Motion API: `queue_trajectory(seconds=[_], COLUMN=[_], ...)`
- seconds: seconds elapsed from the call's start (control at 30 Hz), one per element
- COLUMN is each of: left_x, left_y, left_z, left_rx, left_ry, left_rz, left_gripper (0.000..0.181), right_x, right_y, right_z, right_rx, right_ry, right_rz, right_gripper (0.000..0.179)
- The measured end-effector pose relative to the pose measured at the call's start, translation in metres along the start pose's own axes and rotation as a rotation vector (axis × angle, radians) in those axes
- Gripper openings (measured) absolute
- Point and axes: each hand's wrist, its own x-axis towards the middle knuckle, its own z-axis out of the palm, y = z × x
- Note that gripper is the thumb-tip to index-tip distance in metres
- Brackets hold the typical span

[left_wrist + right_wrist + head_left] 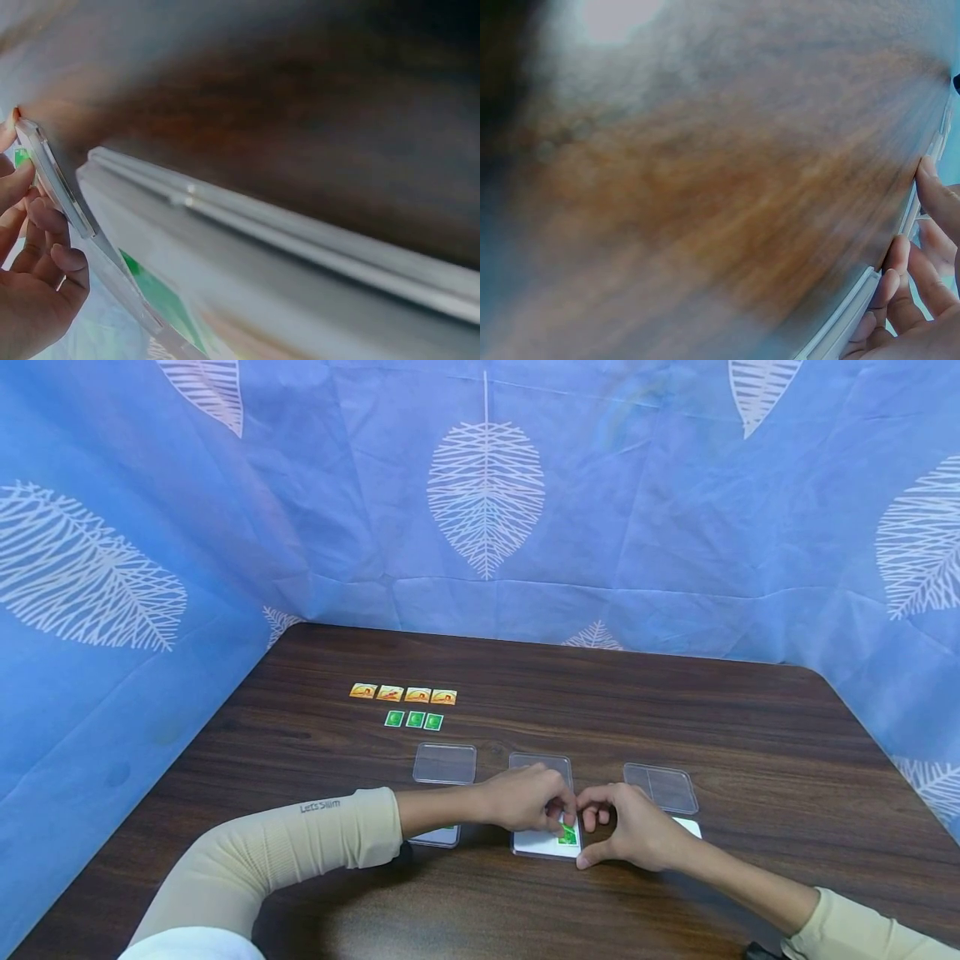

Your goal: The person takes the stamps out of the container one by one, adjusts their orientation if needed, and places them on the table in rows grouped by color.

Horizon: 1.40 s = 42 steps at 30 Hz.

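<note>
In the head view, my left hand [528, 797] bends over the middle open plastic case [525, 845], which holds a white insert. Its thumb and fingertips pinch a small green stamp-like picture [567, 836] at the insert's right side. My right hand [637, 827] spans the same case's right edge, thumb at the near corner and index finger farther up. From the left wrist, the curled left hand [37, 292] shows beside the green picture [20, 156]. The right wrist view has the right hand [922, 292] along the case edges, partly cut off.
Clear lids [445, 763] lie behind the cases. A left case [438, 837] sits partly under my left forearm; a right one [688, 827] is mostly behind my right hand. Farther back are rows of orange pictures [417, 695] and green pictures [415, 719] on the wooden table [675, 710].
</note>
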Motion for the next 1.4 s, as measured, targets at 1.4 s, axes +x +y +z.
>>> queue_trajectory(seconds=[1.4], left_x=[-0.035], left_y=[-0.018], left_z=[-0.035], left_rx=[-0.33], left_ry=[0.122], left_rz=[-0.063], left_gripper=[0.013], right_x=[0.001], right_y=[-0.001], right_z=[0.0], right_rx=[0.003], right_ry=[-0.003], right_rz=[0.045], right_gripper=[0.05])
